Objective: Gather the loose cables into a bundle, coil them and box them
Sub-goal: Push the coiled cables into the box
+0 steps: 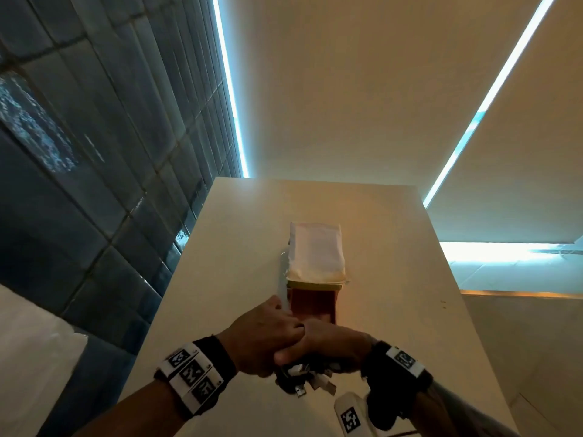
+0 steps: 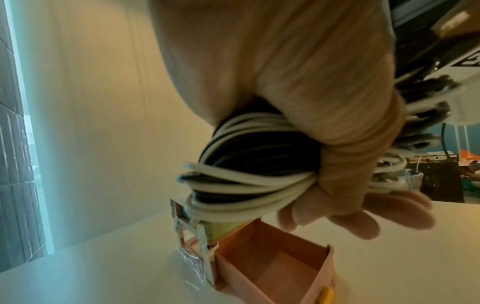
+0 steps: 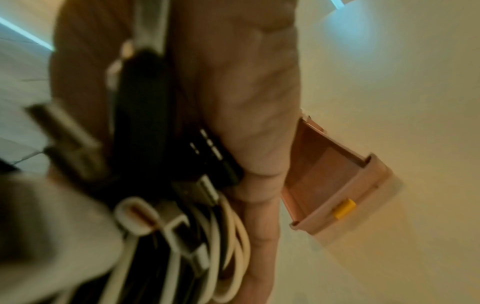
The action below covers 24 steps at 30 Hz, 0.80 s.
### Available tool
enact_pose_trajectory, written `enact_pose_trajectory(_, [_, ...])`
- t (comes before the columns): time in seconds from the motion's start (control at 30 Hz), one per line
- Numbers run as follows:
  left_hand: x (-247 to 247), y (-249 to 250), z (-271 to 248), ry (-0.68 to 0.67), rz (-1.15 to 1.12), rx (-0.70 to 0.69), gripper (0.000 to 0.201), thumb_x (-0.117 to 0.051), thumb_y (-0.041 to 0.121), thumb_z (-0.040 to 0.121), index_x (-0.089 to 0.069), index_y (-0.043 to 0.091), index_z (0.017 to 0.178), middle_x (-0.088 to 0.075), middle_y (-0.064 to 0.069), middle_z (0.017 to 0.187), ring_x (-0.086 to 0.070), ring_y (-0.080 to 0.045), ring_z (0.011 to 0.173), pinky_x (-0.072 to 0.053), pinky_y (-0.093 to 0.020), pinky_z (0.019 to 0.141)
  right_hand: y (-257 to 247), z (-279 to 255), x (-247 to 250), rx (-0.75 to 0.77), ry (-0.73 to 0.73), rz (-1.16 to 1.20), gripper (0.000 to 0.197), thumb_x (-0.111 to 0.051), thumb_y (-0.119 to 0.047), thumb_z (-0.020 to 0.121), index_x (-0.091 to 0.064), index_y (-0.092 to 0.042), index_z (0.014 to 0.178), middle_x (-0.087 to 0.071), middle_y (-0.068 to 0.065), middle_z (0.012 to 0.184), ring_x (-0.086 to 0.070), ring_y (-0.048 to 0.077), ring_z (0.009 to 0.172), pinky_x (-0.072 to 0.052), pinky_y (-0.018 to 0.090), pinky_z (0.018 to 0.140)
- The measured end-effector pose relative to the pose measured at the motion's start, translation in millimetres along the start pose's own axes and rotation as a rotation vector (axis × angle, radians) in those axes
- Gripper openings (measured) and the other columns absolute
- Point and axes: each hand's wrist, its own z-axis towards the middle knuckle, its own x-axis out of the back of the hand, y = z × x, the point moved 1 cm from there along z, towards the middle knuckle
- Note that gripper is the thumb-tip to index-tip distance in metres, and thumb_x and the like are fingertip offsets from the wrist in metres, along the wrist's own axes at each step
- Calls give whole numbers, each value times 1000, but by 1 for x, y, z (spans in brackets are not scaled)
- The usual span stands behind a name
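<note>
Both hands, left hand (image 1: 265, 339) and right hand (image 1: 331, 342), fingers curled tight round the coiled cables (image 2: 249, 164), should lower them squarely into the open box (image 2: 280, 269).

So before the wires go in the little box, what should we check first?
1. Box open: ok, the lid stands flipped back.
2. Box inside free: ok in the part that shows.
3. Cable bundle coiled: ok, white and black loops lie together.
4. Grip firm: ok, left hand and right hand both hold the bundle.
5. Plug ends tucked in: not ok, several stick out toward the person.
6. Bundle fits the box: cannot tell.
</note>
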Motion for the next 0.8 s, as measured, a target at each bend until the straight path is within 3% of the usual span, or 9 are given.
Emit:
enact_pose_trajectory(0.07, [0,0,6,2,50,-2,33,-68,35,67,-59,22,96,-64,3,91,-56,-18,82,-39,-41,88,6,2,1,-20,-17,43,44,-70,-9,85,-57,3,126,-63,22,126,-65,29,109,-51,42,100])
enact_pose_trajectory(0.2, [-10,-2,15,49,39,-6,29,-70,37,65,-55,25,86,-61,7,80,-55,-16,80,-38,-46,92,17,-4,0,-107,-1,160,22,-64,-9,88,-68,-2,108,-70,13,93,-69,20,77,-59,27,73])
enact_pose_trajectory(0.3, [-19,-2,22,93,21,-2,22,-64,37,70,-55,25,86,-58,6,77,-55,-18,80,-37,-50,94,25,-1,5,-133,86,175,26,-68,-10,82,-66,1,105,-68,10,79,-65,18,65,-55,24,61])
enact_pose_trajectory(0.37, [-27,-2,28,115,-18,45,27,-63,37,73,-53,22,93,-59,4,85,-54,-20,89,-32,-53,98,30,3,8,-183,60,227,24,-68,-14,81,-64,2,99,-64,12,76,-60,19,61,-47,24,57])
enact_pose_trajectory(0.47, [-35,-6,33,102,-130,230,53,-64,36,73,-43,22,119,-49,2,118,-42,-20,115,-25,-49,104,40,5,16,-192,52,374,11,-63,-14,84,-62,-3,82,-56,11,72,-48,16,53,-41,21,48])
enact_pose_trajectory(0.53, [-41,-13,30,155,-288,417,71,-64,32,69,-33,22,132,-38,3,130,-33,-19,124,-24,-42,104,49,6,23,-178,113,512,13,-59,-11,87,-60,-2,78,-55,12,67,-48,16,49,-43,22,43])
enact_pose_trajectory(0.63, [-62,-18,25,268,-532,719,69,-66,27,68,-35,21,131,-38,2,128,-38,-20,120,-34,-33,91,61,13,35,-156,240,759,12,-58,-10,86,-60,1,82,-55,15,66,-54,19,46,-44,22,34])
enact_pose_trajectory(0.73, [-97,-16,30,156,-703,899,60,-66,40,78,-39,18,126,-41,-1,127,-43,-21,116,-40,-30,88,56,22,40,-151,303,867,13,-68,-9,75,-65,3,77,-59,16,63,-51,18,48,-44,20,32])
enact_pose_trajectory(0.8, [-120,-14,37,77,-774,933,60,-59,48,85,-38,14,130,-41,-5,129,-45,-22,118,-42,-31,90,51,32,45,-175,320,961,13,-59,-6,84,-61,7,85,-63,23,72,-59,23,44,-44,19,31])
